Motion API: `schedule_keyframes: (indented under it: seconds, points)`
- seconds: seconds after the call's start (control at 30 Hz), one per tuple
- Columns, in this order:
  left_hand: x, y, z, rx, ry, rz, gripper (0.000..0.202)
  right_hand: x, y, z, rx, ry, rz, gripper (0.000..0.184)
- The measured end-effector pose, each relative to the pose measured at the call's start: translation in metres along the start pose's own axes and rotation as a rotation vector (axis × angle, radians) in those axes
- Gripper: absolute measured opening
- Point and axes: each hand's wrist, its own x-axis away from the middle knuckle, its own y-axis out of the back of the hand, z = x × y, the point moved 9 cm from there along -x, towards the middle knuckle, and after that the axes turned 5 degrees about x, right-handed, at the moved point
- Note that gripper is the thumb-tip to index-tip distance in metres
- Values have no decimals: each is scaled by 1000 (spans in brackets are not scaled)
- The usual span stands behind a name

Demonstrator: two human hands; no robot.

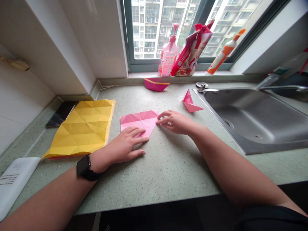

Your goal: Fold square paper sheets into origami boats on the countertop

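Note:
A creased pink sheet of origami paper (137, 119) lies on the speckled counter, its lower right corner angled as if folded. My left hand (128, 141) rests with fingers spread, the fingertips flat on the sheet's lower part. At the sheet's right edge, my right hand (174, 121) has its fingers closed around the upper right corner; the fingertips partly cover that corner. Behind stand a dark pink paper boat (156, 85) with a yellow rim and, farther right, a lighter pink paper boat (191, 102).
Creased yellow paper (89, 123) lies at left over a dark flat object (61, 114). A white device (18, 179) sits at the near left. The steel sink (260, 118) is right. A pump bottle (167, 57), a red bag (192, 53) and an orange-white bottle (223, 54) line the sill.

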Motion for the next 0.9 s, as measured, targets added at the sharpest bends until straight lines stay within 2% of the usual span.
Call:
schedule_keyframes:
  seconds: [0.17, 0.53, 0.77, 0.9]
  points:
    - [1, -1, 2, 21, 2, -11, 49, 0, 0, -16, 27, -78, -35, 28]
    - [2, 0, 2, 15, -10, -13, 51, -2, -1, -22, 110, -132, -88, 27]
    - [3, -1, 3, 17, -6, -18, 51, -4, 4, -13, 160, -188, -115, 28]
    - [2, 0, 1, 7, -11, -28, 51, -1, 14, 1, 226, -222, -169, 27]
